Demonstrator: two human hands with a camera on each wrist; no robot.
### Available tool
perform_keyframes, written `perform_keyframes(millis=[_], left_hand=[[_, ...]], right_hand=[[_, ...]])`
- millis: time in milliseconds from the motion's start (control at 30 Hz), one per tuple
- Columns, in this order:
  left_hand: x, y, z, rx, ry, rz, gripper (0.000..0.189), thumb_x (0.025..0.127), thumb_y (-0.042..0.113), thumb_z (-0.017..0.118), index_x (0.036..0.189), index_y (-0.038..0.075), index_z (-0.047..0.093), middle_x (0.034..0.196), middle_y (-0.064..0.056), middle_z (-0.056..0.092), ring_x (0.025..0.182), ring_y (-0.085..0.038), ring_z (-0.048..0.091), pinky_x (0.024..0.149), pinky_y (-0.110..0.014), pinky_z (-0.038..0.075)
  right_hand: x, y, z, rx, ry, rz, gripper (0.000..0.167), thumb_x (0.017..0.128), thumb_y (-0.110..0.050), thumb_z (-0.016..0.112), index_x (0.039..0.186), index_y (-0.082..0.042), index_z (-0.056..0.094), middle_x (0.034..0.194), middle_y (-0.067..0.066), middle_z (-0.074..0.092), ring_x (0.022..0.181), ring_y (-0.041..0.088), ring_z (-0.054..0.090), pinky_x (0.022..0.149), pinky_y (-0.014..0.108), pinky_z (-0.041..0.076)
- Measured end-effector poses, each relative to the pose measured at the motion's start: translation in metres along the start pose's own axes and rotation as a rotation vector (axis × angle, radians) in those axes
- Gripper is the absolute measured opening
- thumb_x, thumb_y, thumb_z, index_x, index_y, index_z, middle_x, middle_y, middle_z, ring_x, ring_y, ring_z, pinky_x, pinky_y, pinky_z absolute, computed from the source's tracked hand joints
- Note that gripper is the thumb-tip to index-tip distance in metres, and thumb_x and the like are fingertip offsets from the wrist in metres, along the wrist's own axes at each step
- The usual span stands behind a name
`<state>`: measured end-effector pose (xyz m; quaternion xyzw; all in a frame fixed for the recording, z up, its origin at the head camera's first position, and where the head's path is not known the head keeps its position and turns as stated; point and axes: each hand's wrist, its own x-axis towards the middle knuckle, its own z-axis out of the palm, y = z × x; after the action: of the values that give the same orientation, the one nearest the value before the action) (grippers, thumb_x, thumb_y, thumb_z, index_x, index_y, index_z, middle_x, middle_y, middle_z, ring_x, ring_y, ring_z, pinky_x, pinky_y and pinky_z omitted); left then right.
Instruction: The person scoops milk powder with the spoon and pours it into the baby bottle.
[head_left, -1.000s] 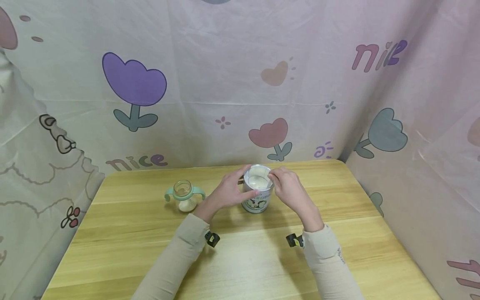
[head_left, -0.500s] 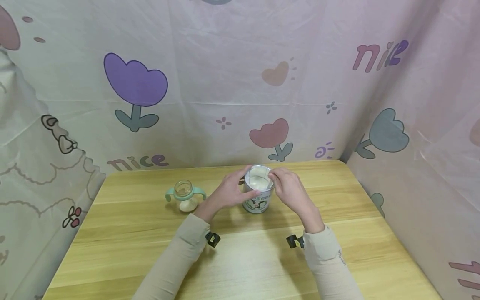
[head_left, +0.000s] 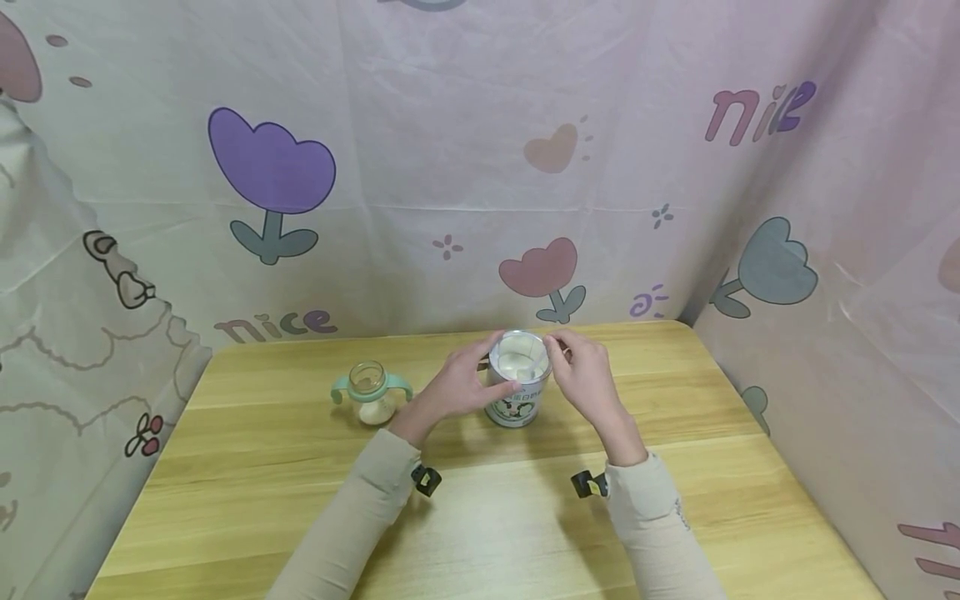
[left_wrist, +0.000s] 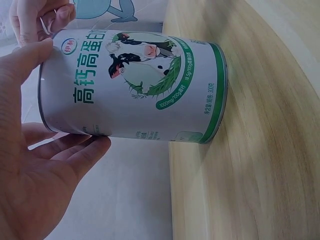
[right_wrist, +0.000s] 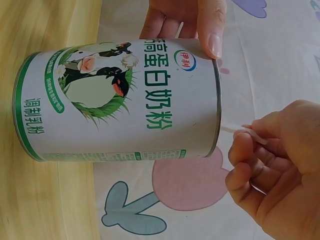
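Observation:
A white milk powder can with green trim and a cow picture stands upright on the table, its top uncovered and pale powder inside. My left hand holds it near the rim, the thumb in front and the other fingers around the far side. At the rim's right, my right hand pinches the thin white handle of a scoop between thumb and fingers. The handle runs over the rim, and the can's wall hides the scoop's bowl in the right wrist view. The left wrist view shows the can close up.
To the left, beside my left forearm, a baby bottle with mint-green handles stands uncapped with pale powder in it. The wooden table ends at a printed curtain behind the can.
My right hand has shifted slightly right, from over the can's opening to its right rim, still pinching the scoop. The left hand and the can stay in place.

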<state>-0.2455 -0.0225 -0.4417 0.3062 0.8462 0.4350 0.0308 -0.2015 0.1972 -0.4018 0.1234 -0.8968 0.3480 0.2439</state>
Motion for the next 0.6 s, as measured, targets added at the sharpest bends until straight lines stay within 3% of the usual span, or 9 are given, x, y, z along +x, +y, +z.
perform_keyframes(millis=[133, 300, 600], left_hand=[[-0.0005, -0.0001, 0.0004, 0.015, 0.000, -0.017, 0.095, 0.091, 0.049, 0.080, 0.166, 0.014, 0.033, 0.156, -0.015, 0.054, 0.138, -0.032, 0.060, 0.111, -0.047, 0.055], [-0.0010, -0.0001, 0.0004, 0.023, 0.004, -0.023, 0.096, 0.090, 0.051, 0.080, 0.166, 0.016, 0.033, 0.156, -0.013, 0.055, 0.139, -0.031, 0.059, 0.111, -0.048, 0.054], [-0.0012, -0.0001, 0.0005, 0.019, -0.001, -0.014, 0.096, 0.091, 0.052, 0.079, 0.166, 0.014, 0.032, 0.153, -0.018, 0.057, 0.137, -0.032, 0.061, 0.111, -0.047, 0.054]], right_hand=[[-0.0001, 0.0000, 0.0000, 0.035, 0.011, 0.027, 0.020, 0.105, -0.012, 0.064, 0.106, 0.003, 0.077, 0.090, 0.016, 0.079, 0.070, 0.022, 0.070, 0.061, 0.030, 0.059], [-0.0017, -0.0008, -0.0006, 0.104, -0.041, 0.052, 0.020, 0.106, -0.013, 0.064, 0.108, 0.003, 0.077, 0.084, 0.014, 0.077, 0.059, 0.012, 0.063, 0.053, 0.022, 0.053], [-0.0029, -0.0047, -0.0032, 0.127, -0.152, 0.028, 0.022, 0.107, -0.016, 0.062, 0.108, 0.000, 0.076, 0.081, 0.009, 0.072, 0.066, 0.012, 0.058, 0.059, 0.023, 0.052]])
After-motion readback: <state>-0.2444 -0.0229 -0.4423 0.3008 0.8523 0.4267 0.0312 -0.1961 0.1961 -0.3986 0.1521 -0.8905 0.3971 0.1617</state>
